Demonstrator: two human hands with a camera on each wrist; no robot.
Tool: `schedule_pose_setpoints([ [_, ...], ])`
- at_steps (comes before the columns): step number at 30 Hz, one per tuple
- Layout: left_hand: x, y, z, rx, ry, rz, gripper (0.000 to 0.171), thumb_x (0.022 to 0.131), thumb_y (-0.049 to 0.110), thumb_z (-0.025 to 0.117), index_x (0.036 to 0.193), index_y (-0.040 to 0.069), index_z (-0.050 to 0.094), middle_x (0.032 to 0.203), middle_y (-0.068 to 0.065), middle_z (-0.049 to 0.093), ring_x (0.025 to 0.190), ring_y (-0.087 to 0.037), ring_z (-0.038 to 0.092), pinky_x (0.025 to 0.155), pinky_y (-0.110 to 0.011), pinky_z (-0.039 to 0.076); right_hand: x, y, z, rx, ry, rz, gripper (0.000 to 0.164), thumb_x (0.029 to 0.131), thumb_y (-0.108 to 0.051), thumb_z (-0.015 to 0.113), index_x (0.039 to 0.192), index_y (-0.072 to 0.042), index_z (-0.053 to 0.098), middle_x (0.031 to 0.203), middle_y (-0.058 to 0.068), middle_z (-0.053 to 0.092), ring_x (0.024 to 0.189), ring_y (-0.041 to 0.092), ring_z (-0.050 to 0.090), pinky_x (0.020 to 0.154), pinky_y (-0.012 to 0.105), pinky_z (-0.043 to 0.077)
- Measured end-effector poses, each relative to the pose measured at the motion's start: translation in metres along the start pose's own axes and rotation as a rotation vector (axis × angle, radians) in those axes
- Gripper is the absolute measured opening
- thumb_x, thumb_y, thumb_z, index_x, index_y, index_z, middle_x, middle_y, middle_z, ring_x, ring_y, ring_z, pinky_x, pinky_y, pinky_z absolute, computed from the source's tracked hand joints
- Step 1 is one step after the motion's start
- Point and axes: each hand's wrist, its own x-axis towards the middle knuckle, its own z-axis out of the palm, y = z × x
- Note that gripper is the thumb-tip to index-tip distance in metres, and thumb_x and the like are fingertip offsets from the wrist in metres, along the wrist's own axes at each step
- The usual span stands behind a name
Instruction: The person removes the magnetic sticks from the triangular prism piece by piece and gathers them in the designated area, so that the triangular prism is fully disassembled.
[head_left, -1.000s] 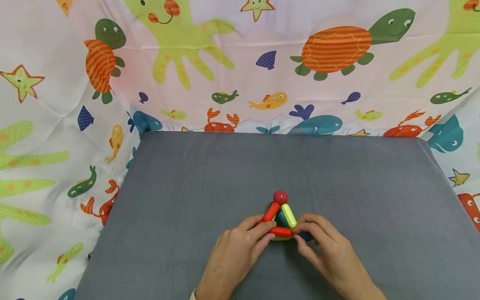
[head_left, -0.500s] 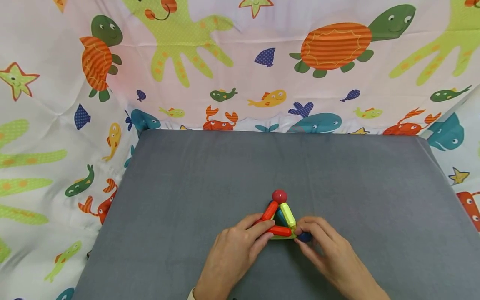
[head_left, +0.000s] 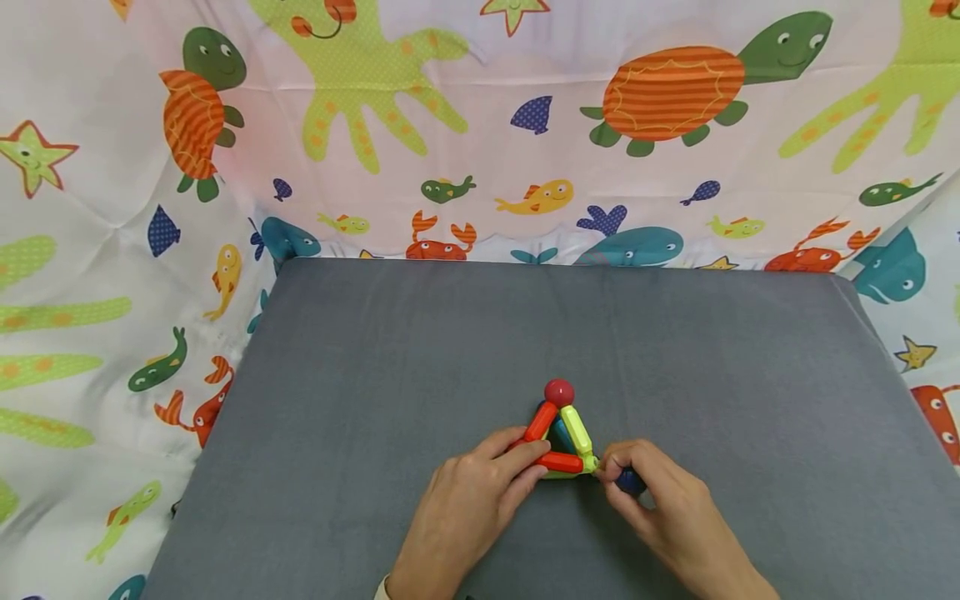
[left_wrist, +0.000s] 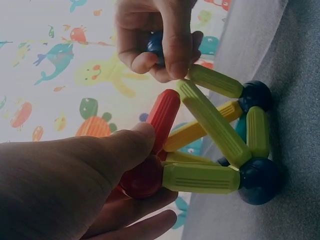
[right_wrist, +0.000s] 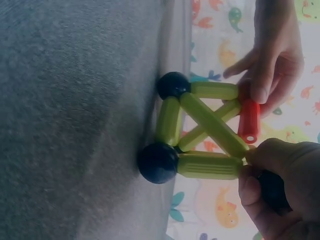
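Note:
A frame of magnetic rods and balls stands on the grey cloth. My left hand (head_left: 476, 500) grips its near-left corner, where a red ball (left_wrist: 142, 177) joins red rods (head_left: 561, 462); the thumb lies over ball and rod. My right hand (head_left: 671, 512) curls round a dark blue ball (head_left: 630, 481), apart from the frame's right corner. Its fingertips touch or nearly touch the ends of yellow-green rods (right_wrist: 212, 122) meeting there; whether they pinch one I cannot tell. Another red ball (head_left: 559, 392) tops the far corner. Dark blue balls (left_wrist: 259, 181) sit at the lower corners.
Grey cloth (head_left: 420, 350) covers the table around the frame. Behind and at both sides hangs a white curtain (head_left: 360, 212) printed with sea animals.
My right hand has drawn slightly right with the dark blue ball, baring the rod ends at the frame's right corner. The left hand keeps its grip, almost still.

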Motion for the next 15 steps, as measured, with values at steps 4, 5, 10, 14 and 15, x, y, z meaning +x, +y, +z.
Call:
schedule_pose_setpoints([
  [4, 0.0, 0.0, 0.0, 0.001, 0.003, 0.003, 0.028, 0.098, 0.031, 0.079, 0.126, 0.027, 0.078, 0.124, 0.004, 0.071, 0.084, -0.008, 0.072, 0.068, -0.021, 0.058, 0.004, -0.001, -0.005, -0.003, 0.011, -0.011, 0.035, 0.111, -0.041, 0.055, 0.101, -0.008, 0.064, 0.107, -0.005, 0.067, 0.088, 0.002, 0.062, 0.077, 0.009, 0.051],
  [5, 0.0, 0.0, 0.0, 0.005, 0.005, 0.003, 0.028, 0.098, 0.031, 0.079, 0.126, 0.027, 0.078, 0.124, 0.005, 0.071, 0.085, -0.008, 0.072, 0.068, -0.022, 0.059, 0.005, 0.0, -0.006, -0.008, 0.015, -0.015, 0.036, 0.111, -0.042, 0.056, 0.101, -0.008, 0.065, 0.108, -0.004, 0.067, 0.089, 0.004, 0.063, 0.078, 0.009, 0.051],
  [10, -0.001, -0.002, 0.0, 0.001, 0.013, 0.005, 0.029, 0.098, 0.03, 0.08, 0.126, 0.028, 0.078, 0.124, 0.005, 0.072, 0.092, -0.01, 0.074, 0.072, -0.028, 0.061, 0.01, 0.004, -0.019, -0.063, 0.005, 0.005, 0.042, 0.109, -0.048, 0.055, 0.111, -0.009, 0.07, 0.122, 0.002, 0.066, 0.098, 0.011, 0.066, 0.081, 0.009, 0.051],
  [14, -0.001, -0.002, 0.0, -0.016, 0.016, 0.004, 0.028, 0.098, 0.03, 0.08, 0.126, 0.029, 0.078, 0.124, 0.005, 0.071, 0.092, -0.01, 0.074, 0.073, -0.028, 0.061, 0.011, 0.01, -0.034, -0.086, -0.057, 0.056, 0.053, 0.11, -0.049, 0.05, 0.138, -0.007, 0.065, 0.133, 0.007, 0.062, 0.104, 0.012, 0.062, 0.085, 0.009, 0.049],
  [15, -0.001, -0.002, 0.0, -0.02, 0.017, 0.006, 0.028, 0.098, 0.029, 0.08, 0.125, 0.029, 0.078, 0.124, 0.006, 0.071, 0.091, -0.01, 0.074, 0.073, -0.028, 0.061, 0.011, 0.012, -0.038, -0.085, -0.069, 0.059, 0.055, 0.11, -0.047, 0.051, 0.144, -0.005, 0.061, 0.134, 0.008, 0.062, 0.105, 0.014, 0.063, 0.086, 0.01, 0.049],
])
